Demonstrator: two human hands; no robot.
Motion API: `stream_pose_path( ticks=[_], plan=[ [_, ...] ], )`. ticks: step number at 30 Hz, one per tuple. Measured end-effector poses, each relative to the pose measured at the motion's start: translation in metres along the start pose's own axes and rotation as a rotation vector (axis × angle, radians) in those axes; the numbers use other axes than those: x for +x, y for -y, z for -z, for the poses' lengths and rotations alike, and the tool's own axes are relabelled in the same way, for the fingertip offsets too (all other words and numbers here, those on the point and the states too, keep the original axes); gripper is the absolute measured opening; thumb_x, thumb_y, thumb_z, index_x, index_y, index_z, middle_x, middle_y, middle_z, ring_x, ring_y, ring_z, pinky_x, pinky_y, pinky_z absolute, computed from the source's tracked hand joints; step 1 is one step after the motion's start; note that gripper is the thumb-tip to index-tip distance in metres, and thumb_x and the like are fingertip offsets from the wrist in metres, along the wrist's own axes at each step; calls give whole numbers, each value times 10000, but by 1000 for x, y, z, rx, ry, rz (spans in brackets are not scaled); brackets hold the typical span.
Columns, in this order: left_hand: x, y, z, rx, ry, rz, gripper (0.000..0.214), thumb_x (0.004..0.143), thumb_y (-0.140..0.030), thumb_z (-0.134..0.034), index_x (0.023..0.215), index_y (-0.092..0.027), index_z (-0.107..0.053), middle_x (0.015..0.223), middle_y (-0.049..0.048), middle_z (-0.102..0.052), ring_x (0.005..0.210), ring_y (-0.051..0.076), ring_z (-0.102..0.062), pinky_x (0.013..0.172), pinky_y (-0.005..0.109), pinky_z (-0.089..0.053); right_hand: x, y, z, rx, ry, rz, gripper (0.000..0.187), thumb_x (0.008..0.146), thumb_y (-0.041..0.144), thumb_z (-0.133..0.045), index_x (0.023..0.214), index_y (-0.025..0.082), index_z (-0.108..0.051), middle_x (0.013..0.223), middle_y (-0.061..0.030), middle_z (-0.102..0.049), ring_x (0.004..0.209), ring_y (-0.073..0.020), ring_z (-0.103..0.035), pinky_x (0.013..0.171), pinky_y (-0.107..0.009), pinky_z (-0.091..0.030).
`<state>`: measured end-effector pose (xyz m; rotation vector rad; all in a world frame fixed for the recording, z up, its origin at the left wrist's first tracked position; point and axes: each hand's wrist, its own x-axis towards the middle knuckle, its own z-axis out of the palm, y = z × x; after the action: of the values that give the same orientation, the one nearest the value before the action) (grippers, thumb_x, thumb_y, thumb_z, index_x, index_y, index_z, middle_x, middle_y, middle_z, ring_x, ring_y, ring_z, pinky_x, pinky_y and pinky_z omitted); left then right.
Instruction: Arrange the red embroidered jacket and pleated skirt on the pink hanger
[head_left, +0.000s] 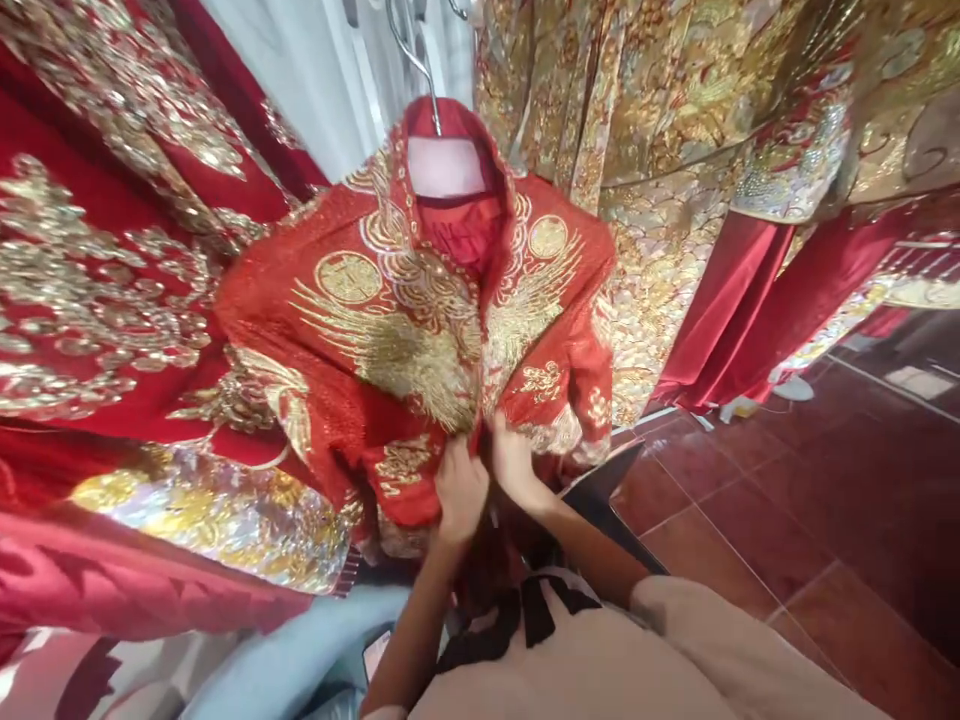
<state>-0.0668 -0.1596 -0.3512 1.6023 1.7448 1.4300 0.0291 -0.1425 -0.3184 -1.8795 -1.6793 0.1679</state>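
A red jacket [390, 330] with heavy gold embroidery hangs in front of me on a metal hanger [420, 65]. My left hand [459, 492] is closed on the left front edge of the jacket near its lower opening. My right hand [514, 462] pinches the right front edge beside it. The two hands nearly touch at the centre seam. The fingertips are buried in the cloth.
More red and gold embroidered garments [97, 300] hang at the left, and gold robes [675, 150] hang at the right. A dark red tiled floor [810, 520] stretches to the right. White curtains [330, 80] hang behind. A pale blue cloth [300, 650] lies below.
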Motion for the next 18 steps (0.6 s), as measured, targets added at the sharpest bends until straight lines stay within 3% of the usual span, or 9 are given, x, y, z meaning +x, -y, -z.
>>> stream_pose_path(
  ticks=[3, 5, 7, 8, 10, 12, 15, 18],
  plan=[
    [26, 13, -7, 268, -90, -211, 317, 785, -194, -393, 1014, -102, -591, 887, 167, -644, 843, 265, -621, 763, 375, -466, -7, -23, -8, 60, 55, 77, 320, 844, 98, -429, 1134, 113, -565, 753, -106, -663, 660, -189, -625, 625, -277, -480],
    [20, 33, -2, 250, -105, -327, 297, 828, -235, -404, 1025, -105, -584, 902, 156, -641, 868, 247, -613, 791, 360, -465, -25, -45, -7, 277, 33, 185, 350, 878, 249, -460, 1199, 138, -540, 840, -91, -660, 756, -186, -631, 719, -293, -497],
    [-2, 57, 8, 192, -88, -358, 272, 855, -275, -413, 1000, -122, -586, 913, 140, -639, 880, 229, -603, 803, 345, -463, -38, -75, -5, 506, -118, 107, 365, 867, 344, -476, 1172, 162, -554, 892, -72, -649, 819, -172, -617, 788, -295, -487],
    [-15, 69, 13, 165, -82, -325, 258, 861, -285, -410, 968, -134, -590, 899, 128, -637, 865, 221, -599, 794, 339, -463, -38, -92, -3, 609, -242, -39, 345, 854, 356, -480, 1127, 163, -568, 925, -73, -643, 862, -171, -606, 819, -300, -476],
    [-38, 88, 25, 116, -114, -167, 231, 847, -307, -419, 879, -157, -591, 837, 100, -622, 814, 214, -582, 774, 345, -455, -24, -131, 2, 774, -485, -420, 288, 823, 360, -495, 1016, 162, -574, 1001, -87, -629, 974, -184, -573, 875, -320, -447],
    [-49, 102, 37, 7, -242, 90, 181, 789, -329, -474, 801, -174, -568, 803, 72, -588, 804, 211, -553, 804, 364, -435, 2, -168, 8, 928, -514, -681, 236, 775, 362, -537, 909, 170, -568, 937, -71, -640, 983, -193, -566, 863, -328, -450],
    [-43, 113, 47, -208, -437, 445, 184, 719, -350, -509, 814, -193, -497, 839, 33, -526, 823, 190, -517, 836, 374, -422, 35, -203, 13, 1099, -325, -758, 227, 730, 399, -579, 730, 172, -572, 653, -27, -618, 738, -192, -605, 704, -333, -498],
    [-28, 119, 50, -379, -418, 635, 231, 755, -396, -439, 892, -211, -432, 875, 22, -503, 760, 162, -535, 716, 343, -458, 32, -207, 4, 1267, -220, -728, 224, 675, 394, -633, 715, 179, -588, 595, 2, -619, 631, -166, -599, 642, -309, -509]
  ],
)
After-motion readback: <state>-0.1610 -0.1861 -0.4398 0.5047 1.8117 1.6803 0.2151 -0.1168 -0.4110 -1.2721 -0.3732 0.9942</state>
